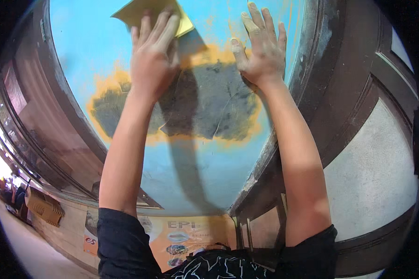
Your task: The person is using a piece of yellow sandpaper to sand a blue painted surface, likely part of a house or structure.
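Note:
A light blue painted panel (86, 35) spreads in front of me, with a dark grey patch (221, 95) in its middle, ringed by a worn orange band. On the upper part of the panel, my left hand (154, 58) presses a folded yellow sheet of sandpaper (134, 11) flat under its fingers. My right hand (263, 51) rests against the panel at the upper right, its fingers spread and dusty, holding nothing. Its palm sits just above the right end of the grey patch. The left hand is slightly blurred.
Dark brown frames (328, 60) border the panel on both sides. At right is a whitish panel (377, 153) set in the frame. Slatted window panes (21, 116) stand at left. Below hangs an orange printed poster (219, 228), near a brown box-like object (44, 207).

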Motion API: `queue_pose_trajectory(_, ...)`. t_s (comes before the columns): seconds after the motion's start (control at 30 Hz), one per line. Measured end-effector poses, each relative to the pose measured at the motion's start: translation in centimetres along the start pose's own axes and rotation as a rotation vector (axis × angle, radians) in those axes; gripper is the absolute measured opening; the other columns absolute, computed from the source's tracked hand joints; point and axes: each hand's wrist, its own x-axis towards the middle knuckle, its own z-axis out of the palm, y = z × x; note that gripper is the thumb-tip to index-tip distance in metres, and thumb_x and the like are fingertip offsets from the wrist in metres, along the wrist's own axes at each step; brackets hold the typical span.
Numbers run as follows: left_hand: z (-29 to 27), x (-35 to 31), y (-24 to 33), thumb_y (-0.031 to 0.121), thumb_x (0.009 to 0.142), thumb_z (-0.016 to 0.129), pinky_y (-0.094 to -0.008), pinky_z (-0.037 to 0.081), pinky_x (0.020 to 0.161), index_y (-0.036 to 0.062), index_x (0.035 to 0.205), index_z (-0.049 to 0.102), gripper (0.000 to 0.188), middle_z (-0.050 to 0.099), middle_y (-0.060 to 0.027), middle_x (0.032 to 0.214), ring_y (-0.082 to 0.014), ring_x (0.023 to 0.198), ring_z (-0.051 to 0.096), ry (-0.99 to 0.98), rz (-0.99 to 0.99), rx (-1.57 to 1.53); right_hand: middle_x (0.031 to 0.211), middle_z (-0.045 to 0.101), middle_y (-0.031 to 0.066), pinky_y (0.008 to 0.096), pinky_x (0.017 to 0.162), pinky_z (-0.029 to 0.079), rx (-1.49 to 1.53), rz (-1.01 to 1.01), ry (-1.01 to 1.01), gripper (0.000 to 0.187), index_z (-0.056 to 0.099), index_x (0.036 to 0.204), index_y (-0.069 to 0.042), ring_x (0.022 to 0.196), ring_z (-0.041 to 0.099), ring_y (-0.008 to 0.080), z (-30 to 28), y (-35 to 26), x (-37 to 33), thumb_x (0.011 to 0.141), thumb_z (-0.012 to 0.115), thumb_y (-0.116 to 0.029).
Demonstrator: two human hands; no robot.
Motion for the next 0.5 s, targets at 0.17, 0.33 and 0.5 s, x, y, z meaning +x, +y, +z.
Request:
queue_pose_trajectory(0.17,0.4,-2.8,4.2,0.007,0.086,0.069,-0.0568,0.032,0.122,0.0185,0.146,0.059,0.062,0.059,-0.0058,0.150,-0.0372,0.147,0.044,-0.277,0.272,-0.044,0.168,0.032,0.0128,0.0613,0.126,0.018,-0.026,-0.046,0.053,0.064,0.040,0.152,-0.010,0.155,0.029,0.0387,-0.2,0.7,-0.6,0.093,0.059,-0.028)
queue_pose_trajectory(0.33,-0.6,-0.6,1.6,0.004,0.088,0.067,-0.0585,0.031,0.121,0.0136,0.141,0.063,0.054,0.057,-0.0070,0.153,-0.0387,0.150,0.040,-0.071,0.030,-0.083,0.166,0.036,0.0153,0.0628,0.124,0.021,0.038,-0.012,0.048,0.058,0.047,0.147,-0.008,0.152,0.033,0.0430,-0.7,-0.4,-0.5,0.094,0.057,-0.030)
queue_pose_trajectory(0.5,-0.7,-0.6,2.0,0.005,0.092,0.065,-0.0604,0.032,0.120,0.0136,0.139,0.064,0.048,0.058,-0.0069,0.151,-0.0393,0.149,0.041,-0.059,0.033,-0.005,0.164,0.043,0.0041,0.0594,0.123,0.020,0.001,-0.150,0.263,0.056,0.051,0.147,-0.017,0.151,0.038,0.0326,1.7,1.1,-0.5,0.096,0.062,-0.039)
